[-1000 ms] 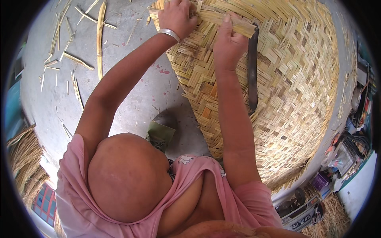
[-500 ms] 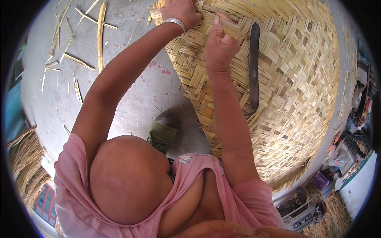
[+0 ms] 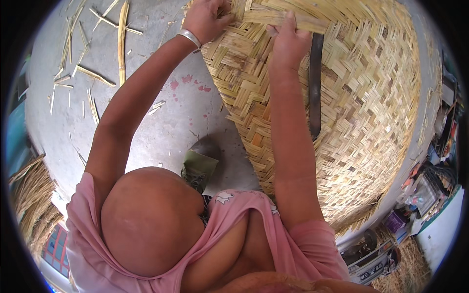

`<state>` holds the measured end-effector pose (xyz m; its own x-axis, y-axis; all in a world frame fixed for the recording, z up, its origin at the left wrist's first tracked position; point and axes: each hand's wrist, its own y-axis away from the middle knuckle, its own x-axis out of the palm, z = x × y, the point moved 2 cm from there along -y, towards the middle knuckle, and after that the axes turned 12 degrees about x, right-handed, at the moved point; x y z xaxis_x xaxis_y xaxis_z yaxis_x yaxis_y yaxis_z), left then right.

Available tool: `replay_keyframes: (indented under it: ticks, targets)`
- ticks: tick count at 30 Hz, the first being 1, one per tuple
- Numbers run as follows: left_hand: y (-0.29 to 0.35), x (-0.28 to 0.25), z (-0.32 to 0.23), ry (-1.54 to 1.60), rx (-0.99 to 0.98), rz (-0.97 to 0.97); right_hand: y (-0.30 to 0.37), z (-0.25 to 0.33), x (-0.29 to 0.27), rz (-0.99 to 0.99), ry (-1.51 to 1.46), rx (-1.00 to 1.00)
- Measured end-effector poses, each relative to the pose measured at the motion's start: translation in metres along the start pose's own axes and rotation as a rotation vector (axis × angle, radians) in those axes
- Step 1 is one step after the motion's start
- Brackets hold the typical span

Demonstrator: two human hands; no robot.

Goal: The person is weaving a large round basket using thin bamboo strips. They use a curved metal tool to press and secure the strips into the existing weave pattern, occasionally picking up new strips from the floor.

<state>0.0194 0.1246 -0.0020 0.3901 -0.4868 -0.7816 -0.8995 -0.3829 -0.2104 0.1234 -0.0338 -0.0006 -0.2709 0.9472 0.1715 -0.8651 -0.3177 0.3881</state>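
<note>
A pale flat reed strip stretches between my two hands above the far part of a woven mat. My left hand, with a silver bangle at the wrist, is closed at the strip's left end by the mat's left edge. My right hand pinches the strip farther right, its thumb lying on top and the other fingers mostly hidden beneath. Just right of my right forearm, a long dark flat blade-like bar lies on the mat, its far end partly covered by the strip.
Loose cut reed pieces are scattered on the grey concrete floor to the left. A dark shoe stands beside the mat's edge. Bundles of dry stalks lie at far left; assorted household items line the right side.
My right hand has moved right and away from me, and the reed strip now shows stretched between both hands. My left hand has shifted slightly left and nearer.
</note>
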Motion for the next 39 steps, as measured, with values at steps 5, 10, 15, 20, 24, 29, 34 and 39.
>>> replay_keyframes:
  ticks: [5, 10, 15, 20, 24, 29, 34, 39]
  targets:
    - [0.013, 0.003, -0.001, -0.013, 0.224, -0.130, -0.007, -0.003, 0.002, -0.249, 0.768, -0.370]
    - [0.019, 0.001, -0.009, -0.062, 0.309, -0.074, -0.004, 0.018, 0.015, -0.208, 0.844, -0.440]
    - [0.019, 0.000, -0.011, -0.088, 0.332, -0.034, 0.006, 0.028, 0.028, -0.140, 0.603, -0.778]
    - [0.016, 0.001, -0.002, -0.095, 0.327, 0.009, -0.012, -0.008, 0.002, -0.138, 0.336, -0.055]
    - [0.010, 0.002, 0.000, -0.103, 0.288, 0.122, -0.002, 0.008, 0.012, -0.020, 0.075, 0.008]
    - [0.008, -0.002, -0.001, -0.005, 0.309, 0.167, -0.014, 0.001, 0.002, 0.052, 0.140, -0.033]
    - [0.014, -0.007, -0.006, 0.056, 0.377, 0.030, -0.001, -0.016, -0.014, -0.007, -0.137, 0.104]
    - [0.010, -0.006, -0.009, 0.005, 0.296, 0.081, 0.011, -0.015, -0.013, 0.032, -0.246, 0.176]
